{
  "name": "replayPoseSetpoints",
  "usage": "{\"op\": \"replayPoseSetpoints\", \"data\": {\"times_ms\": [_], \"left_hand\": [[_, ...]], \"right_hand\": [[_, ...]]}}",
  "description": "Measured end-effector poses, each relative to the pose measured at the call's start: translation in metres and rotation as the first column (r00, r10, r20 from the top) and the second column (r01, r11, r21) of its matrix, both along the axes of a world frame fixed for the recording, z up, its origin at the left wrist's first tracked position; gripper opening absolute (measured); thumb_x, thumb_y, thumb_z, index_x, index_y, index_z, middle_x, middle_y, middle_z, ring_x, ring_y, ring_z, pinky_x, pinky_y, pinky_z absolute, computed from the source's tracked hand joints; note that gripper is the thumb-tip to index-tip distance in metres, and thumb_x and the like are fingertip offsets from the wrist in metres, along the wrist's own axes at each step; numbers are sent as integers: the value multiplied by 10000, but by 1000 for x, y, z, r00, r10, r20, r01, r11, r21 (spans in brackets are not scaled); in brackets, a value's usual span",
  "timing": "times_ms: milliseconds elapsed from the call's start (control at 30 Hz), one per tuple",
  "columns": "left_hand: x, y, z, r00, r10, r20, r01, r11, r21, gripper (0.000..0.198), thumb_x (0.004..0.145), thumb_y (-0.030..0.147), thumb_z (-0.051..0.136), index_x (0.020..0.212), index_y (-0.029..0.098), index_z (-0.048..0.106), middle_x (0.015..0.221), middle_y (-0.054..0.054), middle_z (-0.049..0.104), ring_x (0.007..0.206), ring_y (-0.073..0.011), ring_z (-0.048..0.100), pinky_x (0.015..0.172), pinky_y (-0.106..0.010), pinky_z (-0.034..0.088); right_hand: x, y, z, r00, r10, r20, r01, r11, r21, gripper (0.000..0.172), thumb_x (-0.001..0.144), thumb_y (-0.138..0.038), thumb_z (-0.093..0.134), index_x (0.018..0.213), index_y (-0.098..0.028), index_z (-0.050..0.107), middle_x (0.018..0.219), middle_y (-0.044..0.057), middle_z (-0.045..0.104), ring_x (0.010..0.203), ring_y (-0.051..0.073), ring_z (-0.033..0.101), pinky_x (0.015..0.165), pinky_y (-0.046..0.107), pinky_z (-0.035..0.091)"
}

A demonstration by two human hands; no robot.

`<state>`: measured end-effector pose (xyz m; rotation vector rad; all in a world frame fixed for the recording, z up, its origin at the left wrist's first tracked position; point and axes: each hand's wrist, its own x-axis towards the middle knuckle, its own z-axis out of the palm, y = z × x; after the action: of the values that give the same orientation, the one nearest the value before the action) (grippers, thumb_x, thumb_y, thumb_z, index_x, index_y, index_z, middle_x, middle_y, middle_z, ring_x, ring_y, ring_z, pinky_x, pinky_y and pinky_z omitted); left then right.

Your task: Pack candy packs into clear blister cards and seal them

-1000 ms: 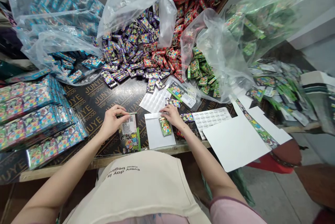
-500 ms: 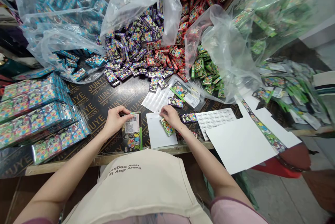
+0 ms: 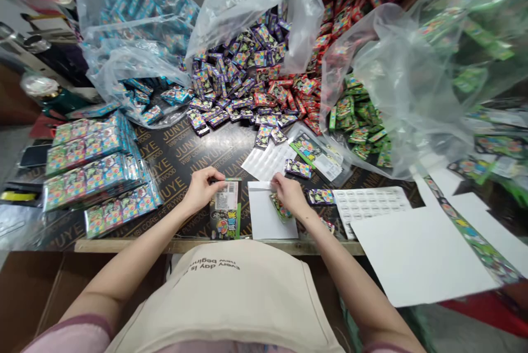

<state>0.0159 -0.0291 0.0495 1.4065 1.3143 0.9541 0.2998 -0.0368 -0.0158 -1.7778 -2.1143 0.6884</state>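
My left hand is closed, thumb and fingers pinching the top edge of a dark printed packet with green edging and a white barcode label. To its right, a white card with a strip along its top lies flat on the table. At that strip, my right hand has its fingertips pinched together on the card's upper edge. A small green candy packet shows under the right palm; whether the hand also grips it is hidden. Purple candy packets lie just beyond the right hand.
Piles of purple, red and green packets spill from clear bags at the back. Filled blue-edged packs are stacked at left. At right are a sticker sheet and large white sheets.
The camera view has shifted left, so everything appears farther right. Both hands keep nearly the same places at the packet and card; the green packet beneath the right palm looks more tilted.
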Motion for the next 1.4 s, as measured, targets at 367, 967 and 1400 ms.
{"op": "replayPoseSetpoints", "data": {"times_ms": [367,967,1400], "left_hand": [[-9,-6,2,1000,10,23,-10,1000,-2,27,675,177,720,657,182,701,754,-62,685,739,-189,627,704,-283,465],[4,-10,-6,969,69,-236,1,959,283,195,702,225,726,624,166,557,674,-5,617,641,-134,572,616,-249,433],[-37,7,-17,349,-399,-848,702,711,-46,637,597,282,805,1185,219,567,1274,-140,541,1234,-353,424,1070,-590,197]], "right_hand": [[-101,60,94,692,126,-711,-455,841,-294,170,699,-289,678,604,-184,585,639,-13,613,637,131,531,600,243,383],[-125,52,59,626,-333,-705,-287,742,-605,327,521,-246,734,713,-207,471,526,-80,542,506,90,484,542,226,361],[44,24,15,996,-69,63,61,990,124,91,791,-206,634,743,-190,709,812,85,613,847,238,536,802,384,405]]}}
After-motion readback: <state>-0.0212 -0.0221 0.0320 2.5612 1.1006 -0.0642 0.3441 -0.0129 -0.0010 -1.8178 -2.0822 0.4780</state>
